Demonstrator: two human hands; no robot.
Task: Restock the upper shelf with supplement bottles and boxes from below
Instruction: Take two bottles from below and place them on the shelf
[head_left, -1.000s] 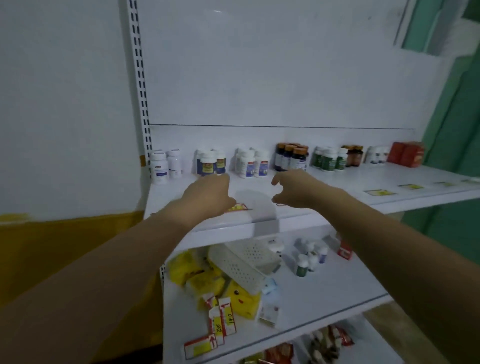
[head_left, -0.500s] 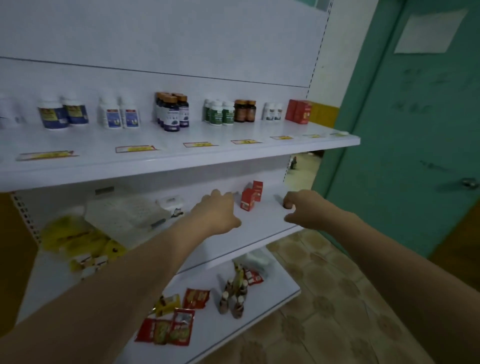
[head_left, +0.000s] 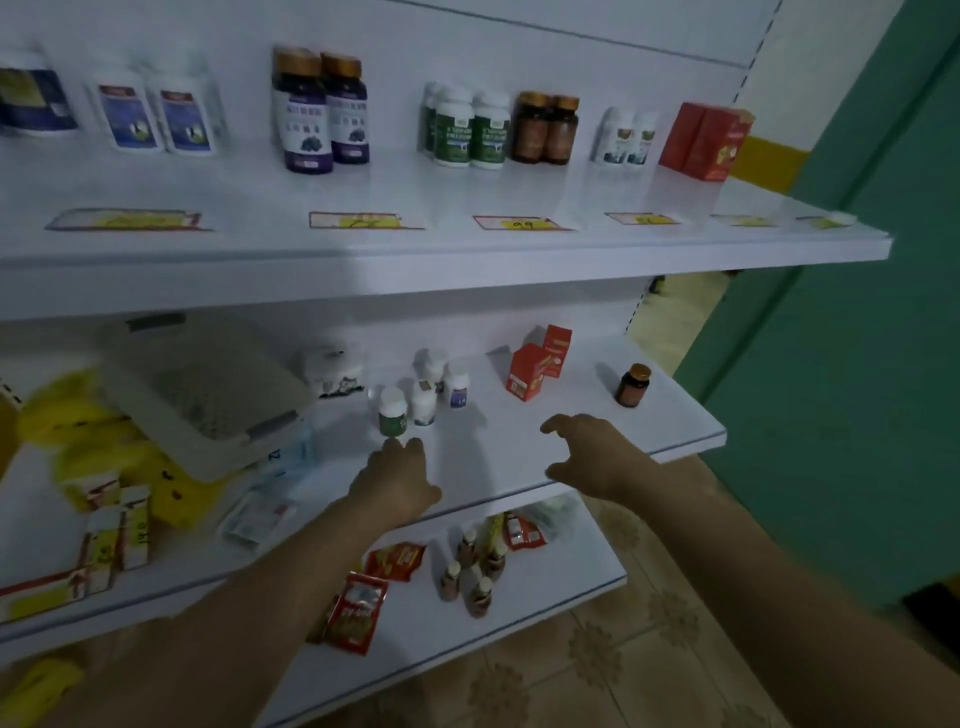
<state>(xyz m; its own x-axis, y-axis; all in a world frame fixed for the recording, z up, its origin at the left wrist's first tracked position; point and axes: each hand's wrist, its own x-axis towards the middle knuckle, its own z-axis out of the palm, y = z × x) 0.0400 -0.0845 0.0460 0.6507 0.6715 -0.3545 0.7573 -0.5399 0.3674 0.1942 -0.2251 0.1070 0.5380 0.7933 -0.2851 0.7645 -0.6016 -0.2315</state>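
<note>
Both hands outstretched — left hand (head_left: 396, 480), right hand (head_left: 592, 457) — empty.

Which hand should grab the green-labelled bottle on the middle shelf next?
The left hand: its fingertips sit just in front of the green-labelled bottle. The right hand hovers open farther right, nearer the red boxes.

The upper shelf (head_left: 467, 249) is white, bearing purple-labelled bottles (head_left: 322, 119) with gold caps, green-labelled bottles (head_left: 470, 132), brown bottles (head_left: 545, 130) and red boxes (head_left: 706, 140) at far right. Its price tags (head_left: 519, 223) are yellow, edged red; the floor tiles (head_left: 597, 660) are tan, flower-patterned.
</note>
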